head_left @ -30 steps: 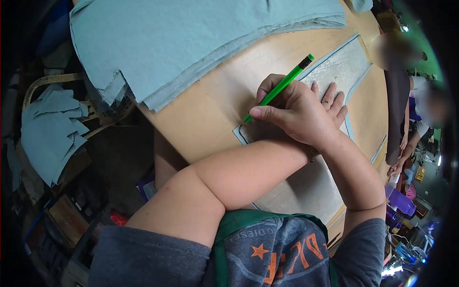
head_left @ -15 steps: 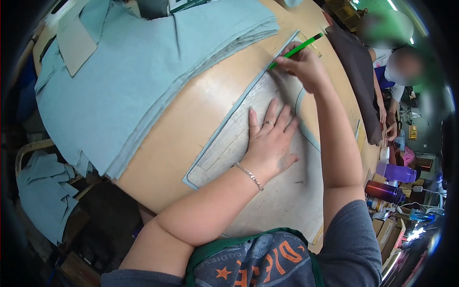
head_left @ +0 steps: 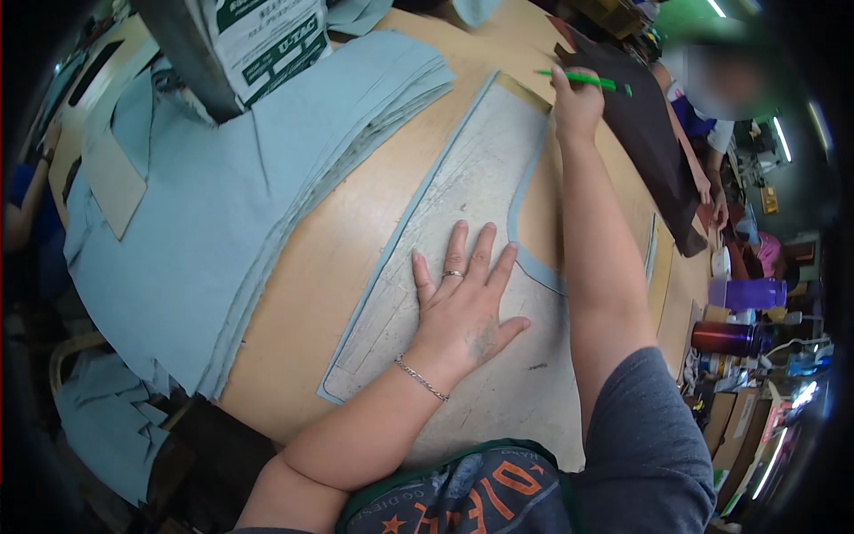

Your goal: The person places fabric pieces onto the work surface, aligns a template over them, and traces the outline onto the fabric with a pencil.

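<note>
My left hand (head_left: 467,311) lies flat with fingers spread on a large, worn grey pattern board (head_left: 445,214) with scuffs and drawn lines. Beneath the board a light blue fabric piece (head_left: 525,198) shows as a narrow border along its straight left edge and the curved notch on its right. Above the board's far right corner, my right hand (head_left: 578,109) grips a slim green pencil (head_left: 589,81), held nearly level and apart from the board. The pencil's tip is blurred.
A thick stack of light blue fabric (head_left: 205,222) covers the table's left side, bearing a beige card (head_left: 116,185) and a metal block with a printed label (head_left: 271,44). Dark brown material (head_left: 623,116) lies at the far right, near another person's hand (head_left: 719,214). Bottles (head_left: 725,338) stand beyond.
My right hand has lifted the pencil from the board's left edge and moved right, turning the pencil over. My left hand stays flat on the board. The view has shifted.
</note>
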`<state>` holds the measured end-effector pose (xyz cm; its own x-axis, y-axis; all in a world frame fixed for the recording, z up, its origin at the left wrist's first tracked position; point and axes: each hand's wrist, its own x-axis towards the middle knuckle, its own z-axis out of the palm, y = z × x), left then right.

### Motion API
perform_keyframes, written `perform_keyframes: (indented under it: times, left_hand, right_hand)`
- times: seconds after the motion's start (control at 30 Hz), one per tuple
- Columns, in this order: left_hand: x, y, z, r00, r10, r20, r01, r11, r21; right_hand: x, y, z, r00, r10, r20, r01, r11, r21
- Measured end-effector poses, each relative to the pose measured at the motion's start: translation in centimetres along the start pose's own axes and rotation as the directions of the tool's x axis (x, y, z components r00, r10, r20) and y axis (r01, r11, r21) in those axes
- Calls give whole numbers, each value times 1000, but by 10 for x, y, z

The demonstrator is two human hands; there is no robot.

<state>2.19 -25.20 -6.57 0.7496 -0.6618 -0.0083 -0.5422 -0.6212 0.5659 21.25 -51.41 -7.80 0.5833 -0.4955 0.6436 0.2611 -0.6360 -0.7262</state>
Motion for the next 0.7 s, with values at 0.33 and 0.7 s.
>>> perform_keyframes:
  times: [0.33,0.7]
  left_hand:
    - [4,15,0,999,-45,30,39,984,173]
    - [183,22,0,988,99,-120,-63,960,271]
  right_hand:
    - [-131,-61,-126,822,567,-48,-491,749,444]
    - [-117,-46,-125,774,633,13,-581,702,412]
